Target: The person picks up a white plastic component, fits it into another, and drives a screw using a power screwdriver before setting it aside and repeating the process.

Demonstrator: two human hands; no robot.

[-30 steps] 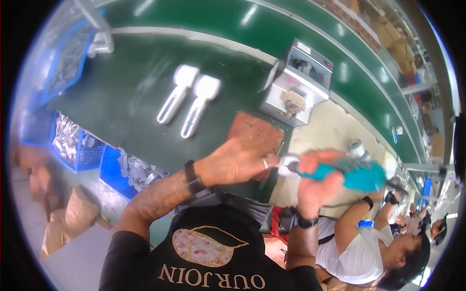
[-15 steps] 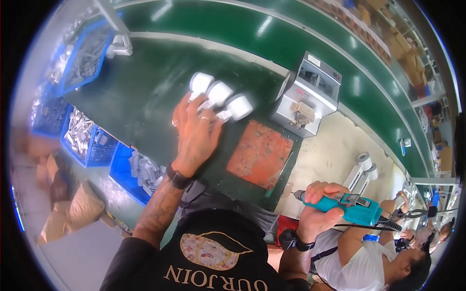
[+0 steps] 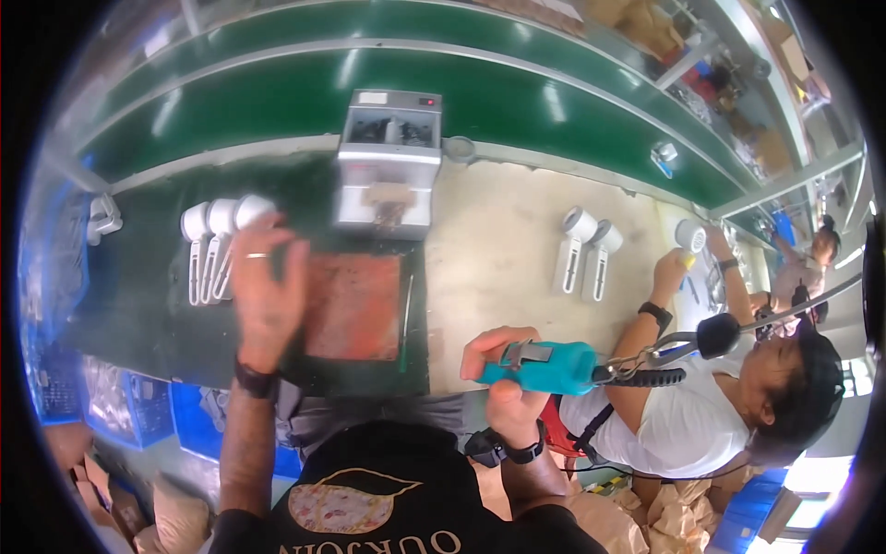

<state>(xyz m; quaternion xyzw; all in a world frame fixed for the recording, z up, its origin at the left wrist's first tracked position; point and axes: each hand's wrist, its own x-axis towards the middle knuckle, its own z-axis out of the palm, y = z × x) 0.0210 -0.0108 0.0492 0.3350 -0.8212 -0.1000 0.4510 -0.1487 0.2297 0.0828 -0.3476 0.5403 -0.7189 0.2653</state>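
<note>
Three white round-headed handheld devices with slotted handles lie side by side at the left of the green mat. My left hand is over the rightmost one's handle, partly hiding it. That hand is blurred, but its fingers look apart with nothing lifted in them. A teal electric screwdriver is gripped in my right hand, above the near edge of the pale table section. A coiled cord and a metal hook trail from its right end. Its tip is not visible.
An orange-red pad lies beside a thin green-ended tool. Behind them stands a grey machine. Two similar white devices lie on the pale table. At the right, a co-worker handles another one. Blue crates stand lower left.
The view has turned to the right. My left hand has shifted right across the three white devices, uncovering the left handles. My right hand still holds the screwdriver.
</note>
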